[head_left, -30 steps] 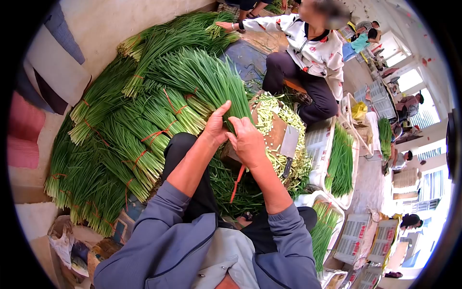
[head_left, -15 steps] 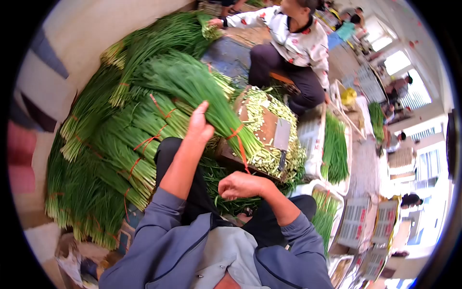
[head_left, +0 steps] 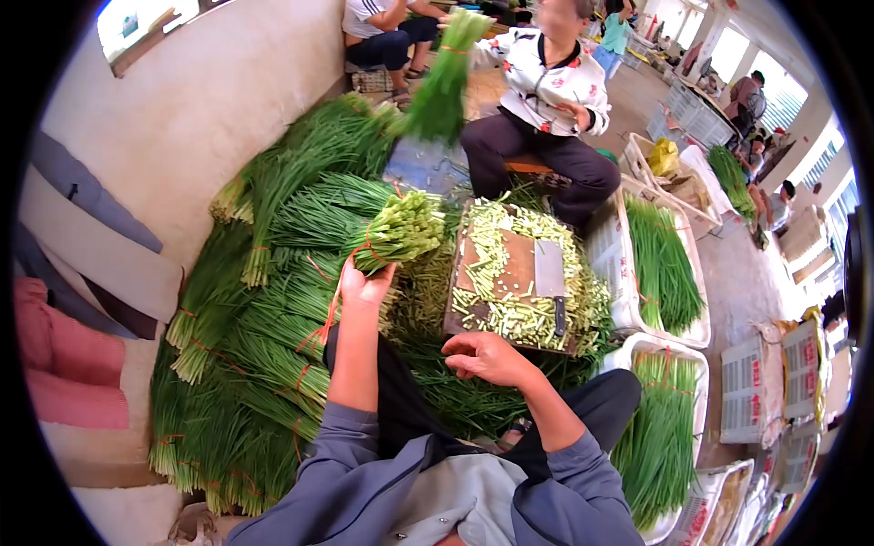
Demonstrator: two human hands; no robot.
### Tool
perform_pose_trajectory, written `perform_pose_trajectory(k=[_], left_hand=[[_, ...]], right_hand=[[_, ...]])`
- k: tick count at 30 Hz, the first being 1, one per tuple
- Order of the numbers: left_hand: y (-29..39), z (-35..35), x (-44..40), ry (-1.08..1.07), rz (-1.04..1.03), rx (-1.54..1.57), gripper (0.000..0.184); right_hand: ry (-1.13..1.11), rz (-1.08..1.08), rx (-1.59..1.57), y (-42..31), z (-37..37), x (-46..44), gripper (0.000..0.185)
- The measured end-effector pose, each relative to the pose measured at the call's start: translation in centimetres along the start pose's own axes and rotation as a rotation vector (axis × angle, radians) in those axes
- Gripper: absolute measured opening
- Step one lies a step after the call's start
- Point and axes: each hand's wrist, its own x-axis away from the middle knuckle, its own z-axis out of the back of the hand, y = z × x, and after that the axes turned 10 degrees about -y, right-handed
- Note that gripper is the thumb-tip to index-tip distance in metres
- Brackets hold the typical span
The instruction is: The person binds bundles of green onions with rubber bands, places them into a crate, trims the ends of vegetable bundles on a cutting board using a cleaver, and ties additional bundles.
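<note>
My left hand is closed on a bunch of chives near its orange-red tie. The bunch's pale cut ends point right, and its leaves lie to the left over the pile. A loose tail of the tie hangs down beside my wrist. My right hand hovers in front of the cutting board, fingers loosely curled and slightly apart, with nothing in them. On the board lie many cut pale stem pieces and a cleaver with a dark handle.
A pile of tied chives spreads along my left. White crates with more chives stand at right. Across from me sits a person holding up another bunch. Leaf trimmings cover the floor between my legs.
The bunch in my left hand has turned and moved left, off the board's edge. The person opposite has lifted a bunch. My right hand's fingers have loosened. The view has shifted.
</note>
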Motion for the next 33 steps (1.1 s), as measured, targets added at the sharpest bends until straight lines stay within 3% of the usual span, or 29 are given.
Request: perform_pose_trajectory(k=[5,11,16,20,23,24,26,30,31,33], left_hand=[[1.4,1.7,-0.6,-0.108,-0.006,0.123,0.04],[1.3,1.8,-0.6,-0.08,-0.018,0.102,0.039],[0.1,0.8,0.0,-0.126,0.025,0.089,0.036],[-0.9,-0.8,1.5,-0.129,0.053,0.047,0.034],[-1.0,0.0,1.3,-0.181,0.078,0.053,0.034],[-1.0,-0.1,1.3,-0.192,0.072,0.048,0.034],[-0.9,-0.2,1.4,-0.152,0.075,0.065,0.036],[-2.7,-3.2,2.9,-0.277,0.04,-0.027,0.044],[-2.8,-2.6,2.8,-0.213,0.033,-0.034,0.044],[-2.7,-2.1,2.1,-0.154,0.003,-0.074,0.045]], right_hand=[[0.177,0.176,-0.011,-2.0,1.3,-1.0,0.018],[0.348,0.309,0.049,-4.7,3.3,-2.5,0.019],[0.68,0.547,0.136,-9.7,6.3,-5.5,0.02],[0.68,0.72,0.289,-11.7,8.2,-9.6,0.016],[0.39,0.647,0.043,-11.9,8.5,-10.7,0.014],[0.386,0.641,0.046,-11.5,8.8,-11.0,0.014],[0.43,0.744,0.108,-10.5,9.6,-11.3,0.012],[0.648,0.957,-0.106,-14.5,9.2,-5.1,0.014],[0.646,0.998,-0.121,-14.9,9.7,-4.1,0.015],[0.656,0.913,-0.025,-15.3,8.7,-2.9,0.012]])
